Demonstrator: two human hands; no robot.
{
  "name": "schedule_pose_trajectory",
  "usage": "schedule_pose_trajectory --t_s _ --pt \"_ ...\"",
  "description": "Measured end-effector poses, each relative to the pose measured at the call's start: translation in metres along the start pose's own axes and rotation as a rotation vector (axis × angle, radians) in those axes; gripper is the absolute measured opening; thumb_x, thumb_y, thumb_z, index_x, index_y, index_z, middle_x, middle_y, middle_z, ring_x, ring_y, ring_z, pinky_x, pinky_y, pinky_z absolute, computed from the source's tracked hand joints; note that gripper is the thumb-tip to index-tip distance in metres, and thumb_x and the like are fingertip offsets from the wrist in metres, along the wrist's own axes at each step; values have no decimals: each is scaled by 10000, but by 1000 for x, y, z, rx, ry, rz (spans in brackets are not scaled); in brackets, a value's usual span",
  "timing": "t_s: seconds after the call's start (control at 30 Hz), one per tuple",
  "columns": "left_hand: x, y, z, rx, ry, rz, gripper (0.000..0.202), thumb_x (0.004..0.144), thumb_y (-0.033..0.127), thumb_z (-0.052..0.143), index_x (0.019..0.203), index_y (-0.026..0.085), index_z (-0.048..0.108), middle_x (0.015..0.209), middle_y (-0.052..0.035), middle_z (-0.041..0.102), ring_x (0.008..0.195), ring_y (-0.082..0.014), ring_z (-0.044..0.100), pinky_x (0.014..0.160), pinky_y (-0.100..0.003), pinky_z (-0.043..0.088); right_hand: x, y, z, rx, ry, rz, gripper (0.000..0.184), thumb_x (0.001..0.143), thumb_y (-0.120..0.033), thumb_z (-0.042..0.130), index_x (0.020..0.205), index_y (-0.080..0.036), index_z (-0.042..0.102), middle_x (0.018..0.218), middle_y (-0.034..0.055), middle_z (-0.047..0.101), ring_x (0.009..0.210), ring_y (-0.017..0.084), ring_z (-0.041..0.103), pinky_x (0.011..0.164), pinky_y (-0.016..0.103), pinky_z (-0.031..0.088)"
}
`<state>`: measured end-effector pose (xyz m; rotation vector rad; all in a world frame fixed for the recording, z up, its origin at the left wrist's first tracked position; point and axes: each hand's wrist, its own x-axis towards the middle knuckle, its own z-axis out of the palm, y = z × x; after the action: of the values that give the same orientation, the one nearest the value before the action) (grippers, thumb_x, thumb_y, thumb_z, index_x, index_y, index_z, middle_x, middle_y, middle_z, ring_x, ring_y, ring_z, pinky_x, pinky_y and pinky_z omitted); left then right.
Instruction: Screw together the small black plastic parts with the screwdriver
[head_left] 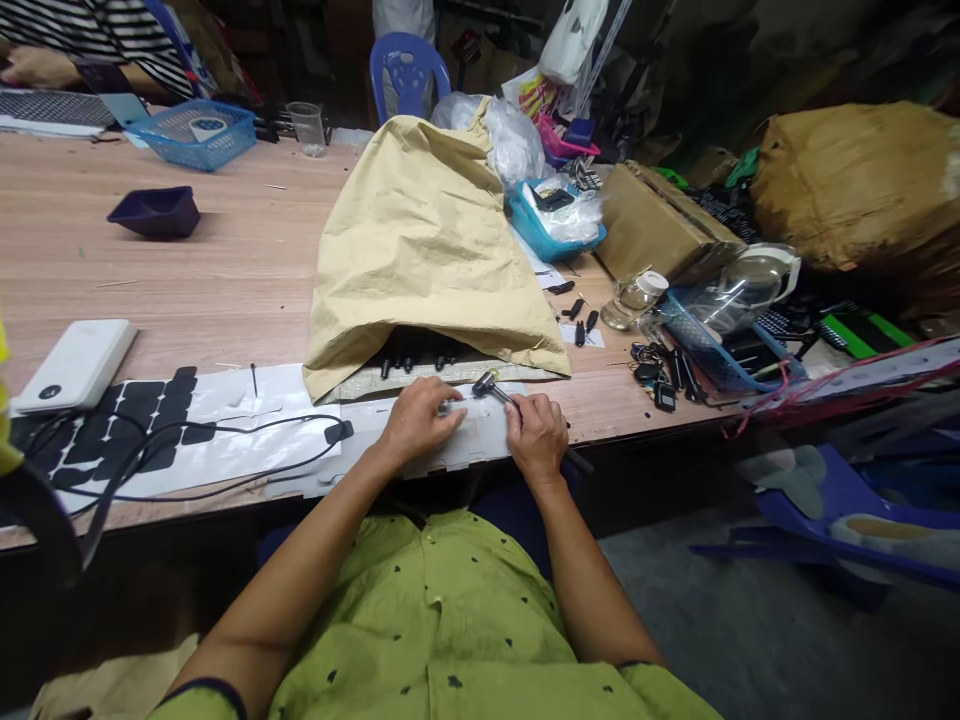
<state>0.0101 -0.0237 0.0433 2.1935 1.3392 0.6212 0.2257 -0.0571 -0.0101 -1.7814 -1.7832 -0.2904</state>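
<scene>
- Our right hand [536, 432] is clenched round the dark grip of a small black-and-yellow-headed hammer [487, 383] with a slim metal shaft. The head is just above the near edge of the long wooden table [225, 260].
- Our left hand [420, 418] has its fingers curled down on a small pale grey piece [452, 406], pinning it to the flat white plastic sheet [487, 430] between both hands. The piece is too small for us to make out its shape.
- The hammer head is right beside our left fingertips, so we judge that short, light taps from the wrist serve best. A full swing would risk the fingers.
- We should keep the left fingertips behind the spot being struck and press the piece flat, so it cannot skip sideways on the smooth sheet.
- The sheet hangs a little over the table edge. We would do well to strike only where wood backs it, or the blow goes soft and the sheet may flex.
- Small black parts [409, 365] lie loose at the mouth of the crumpled tan paper sack [427, 240], just beyond our hands. We should keep the hammer's path short so it does not scatter them.
- A thin black cable [225, 430] loops across the sheet to our left, well clear of the tapping.
</scene>
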Motion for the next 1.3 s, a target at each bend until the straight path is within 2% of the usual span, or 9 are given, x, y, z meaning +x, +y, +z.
schedule_pose_trajectory --t_s 0.07,0.13,0.27,0.4,0.53,0.73,0.87,1.1,1.3 --pt "28 -1 1 86 118 -113 244 911 327 593 1050 221 762 963 -83 693 972 -268 613 866 -391 493 0 0 1 4 5 1 203 975 -286 540 1014 -229 731 898 81 625 831 238 492 717 348 353" --pt "52 -2 3 169 170 -174 240 904 327 593 1041 229 765 983 -92 690 992 -289 611 855 -401 487 0 -1 2 10 5 0 201 975 -280 538 1015 -233 729 897 80 627 833 239 493 717 349 354" --pt "83 -1 11 298 143 -266 217 889 354 616 966 224 772 1009 -117 702 1014 -327 624 853 -432 471 0 -4 3 2 10 -3 209 979 -279 531 1018 -230 730 892 83 631 832 242 495 714 352 355" --pt "92 -1 17 336 101 -306 224 879 351 622 950 203 774 994 -138 704 1012 -348 628 854 -457 455 0 -6 4 14 4 4 212 982 -280 525 1014 -232 729 897 85 629 843 241 500 718 352 359" --pt "79 -7 12 310 125 -207 152 839 331 664 910 244 766 971 -101 688 1021 -326 598 856 -437 448 0 -6 4 33 -7 13 213 982 -282 522 1017 -238 727 904 83 625 843 239 496 721 352 364" --pt "21 -17 -6 272 139 -179 140 851 330 662 918 244 749 928 -78 684 963 -300 581 832 -421 444 0 -9 2 7 1 16 201 983 -281 531 999 -234 726 899 79 636 839 237 499 721 350 357" --pt "-10 -20 1 181 116 -150 154 858 326 658 953 245 749 892 -59 681 908 -274 586 818 -399 455 1 -8 1 15 -19 22 208 983 -273 523 1001 -230 726 907 87 638 842 243 496 721 355 355" --pt "-16 -22 18 88 145 -108 188 889 320 644 1028 264 758 902 -45 662 917 -241 582 847 -373 455 2 -2 -6 38 21 -19 211 981 -292 537 964 -241 741 853 68 657 805 228 540 710 338 384" --pt "-15 -22 17 66 129 -97 199 882 323 657 1040 270 766 896 -43 662 928 -244 585 870 -383 455 -8 -15 -24 297 -22 -2 296 1026 -295 454 997 -226 741 880 70 677 830 206 640 750 309 491"
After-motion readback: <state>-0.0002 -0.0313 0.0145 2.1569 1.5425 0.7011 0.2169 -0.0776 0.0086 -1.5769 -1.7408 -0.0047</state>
